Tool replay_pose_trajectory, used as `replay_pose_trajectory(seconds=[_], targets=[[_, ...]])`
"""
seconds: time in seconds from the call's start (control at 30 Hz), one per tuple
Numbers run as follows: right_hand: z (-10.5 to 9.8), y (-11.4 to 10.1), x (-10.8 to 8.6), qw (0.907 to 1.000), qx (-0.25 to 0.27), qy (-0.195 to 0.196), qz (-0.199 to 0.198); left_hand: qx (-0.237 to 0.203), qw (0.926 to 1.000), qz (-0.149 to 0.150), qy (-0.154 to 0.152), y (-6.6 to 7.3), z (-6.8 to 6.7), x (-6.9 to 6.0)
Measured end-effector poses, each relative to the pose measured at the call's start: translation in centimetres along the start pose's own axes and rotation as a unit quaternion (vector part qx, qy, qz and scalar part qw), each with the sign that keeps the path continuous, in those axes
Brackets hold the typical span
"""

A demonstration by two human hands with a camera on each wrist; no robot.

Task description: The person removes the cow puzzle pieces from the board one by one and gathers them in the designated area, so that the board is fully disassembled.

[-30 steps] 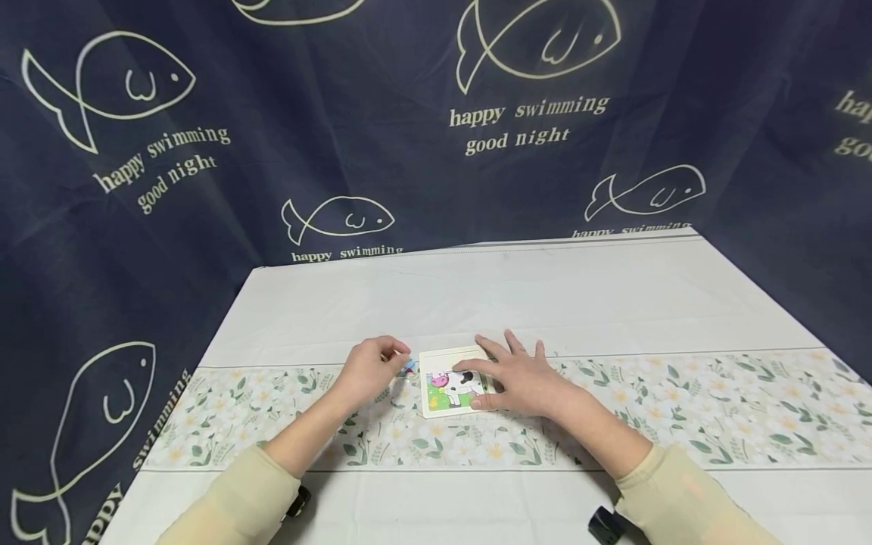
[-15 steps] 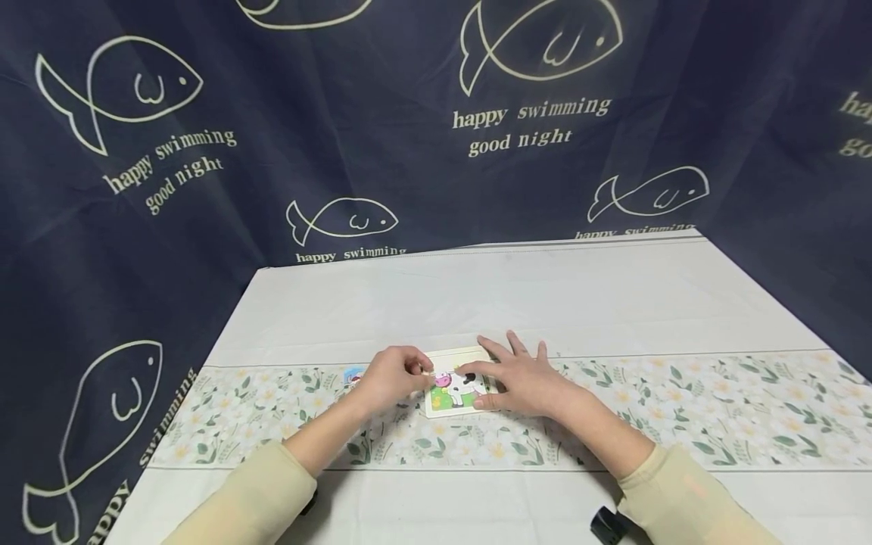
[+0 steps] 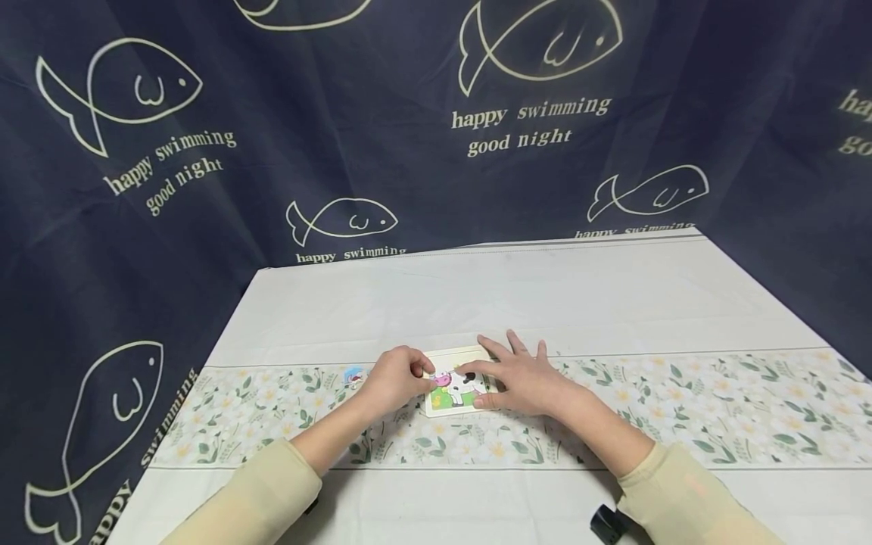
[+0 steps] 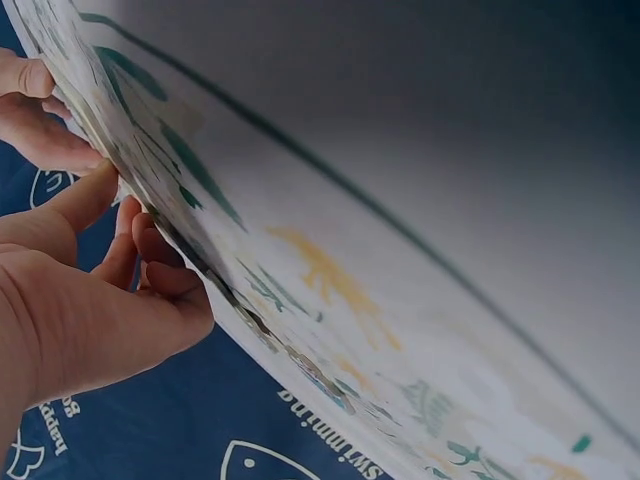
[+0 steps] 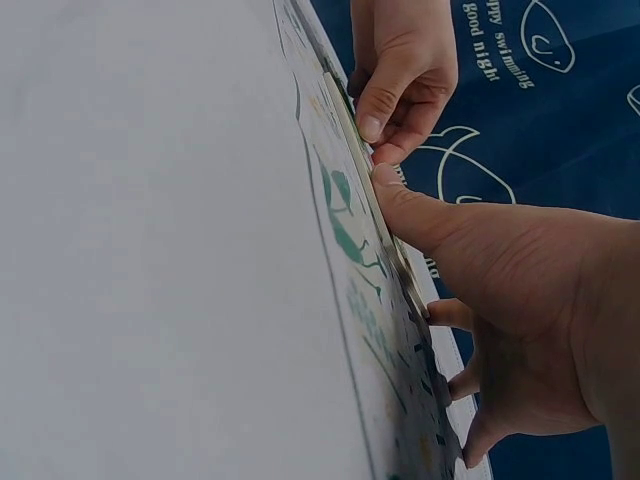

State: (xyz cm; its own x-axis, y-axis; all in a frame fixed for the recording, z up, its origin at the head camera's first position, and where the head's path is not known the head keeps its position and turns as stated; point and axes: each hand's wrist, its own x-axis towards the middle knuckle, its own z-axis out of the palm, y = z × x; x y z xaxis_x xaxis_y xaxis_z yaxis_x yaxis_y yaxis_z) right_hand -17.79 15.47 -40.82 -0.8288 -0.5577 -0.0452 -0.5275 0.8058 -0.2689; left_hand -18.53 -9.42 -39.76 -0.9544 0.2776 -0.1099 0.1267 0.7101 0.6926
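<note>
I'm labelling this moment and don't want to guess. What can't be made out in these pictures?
- Right end of the board, head view: covered by the right hand.
- Whether the left hand pinches anything, all views: its own fingers hide it.
- Design on the blue piece, head view: too small.
- Face of the board, both wrist views: seen too edge-on.
- Far-right lettering, head view: cut off by the frame.

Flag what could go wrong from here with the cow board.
The cow board might slide if the left hand, at its left edge, pushes harder than the right hand steadies it.
The small blue piece lies loose left of the left hand, so a leftward move could knock it.
The right hand covers the board's right side; a flaw there may go unseen.
</note>
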Motion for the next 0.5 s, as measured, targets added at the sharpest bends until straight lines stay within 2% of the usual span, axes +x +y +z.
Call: replay_pose_trajectory(seconds=[0.5], targets=[[-0.01,-0.03,0.11,1.0,-0.002,0.0,0.003,-0.009,0.9999,0.01,0.003,0.0,0.08,-0.21]])
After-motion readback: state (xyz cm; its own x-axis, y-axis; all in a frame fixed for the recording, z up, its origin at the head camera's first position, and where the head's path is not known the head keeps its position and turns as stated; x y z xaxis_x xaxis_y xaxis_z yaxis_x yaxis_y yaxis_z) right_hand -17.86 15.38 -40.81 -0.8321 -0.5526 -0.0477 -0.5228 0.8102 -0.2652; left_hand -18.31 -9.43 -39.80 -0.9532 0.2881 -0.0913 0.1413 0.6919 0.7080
